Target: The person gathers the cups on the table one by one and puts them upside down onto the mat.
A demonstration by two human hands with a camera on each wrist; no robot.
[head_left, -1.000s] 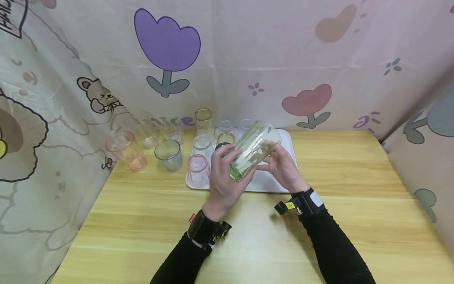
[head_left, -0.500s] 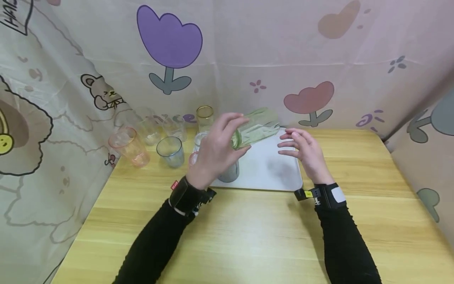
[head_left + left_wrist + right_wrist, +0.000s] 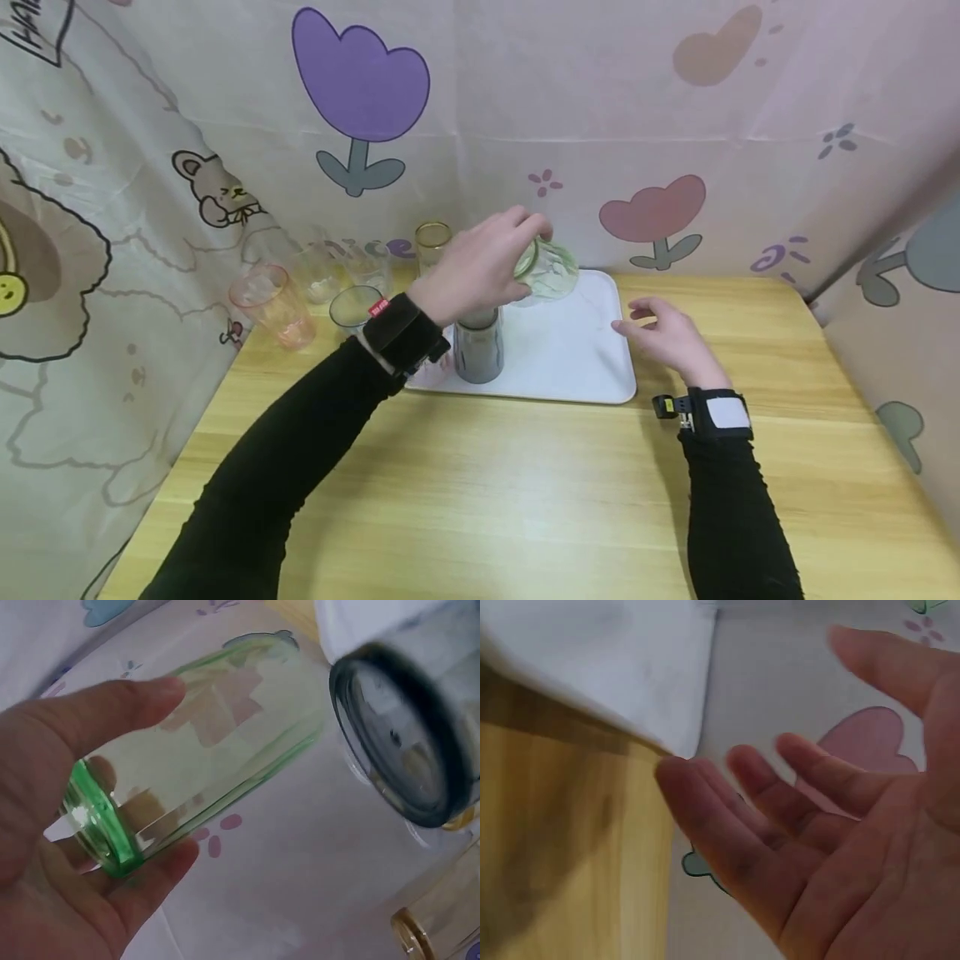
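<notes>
While the left hand (image 3: 480, 271) grips a green glass (image 3: 550, 271) tilted above the white tray (image 3: 592, 367), the right hand (image 3: 670, 340) hovers spread; backdrop lettering perhaps reads "nice" (image 3: 375, 248).

Two bare hands extend from long, close-fitting black sleeves that reach to the wrists. The left hand (image 3: 480, 271) wears a wide black wrist strap carrying a small red tag with white marks and a dark camera mount. The right hand (image 3: 671, 342) wears a black strap with a white-grey patch on top and a small black device bearing a yellow label.
</notes>
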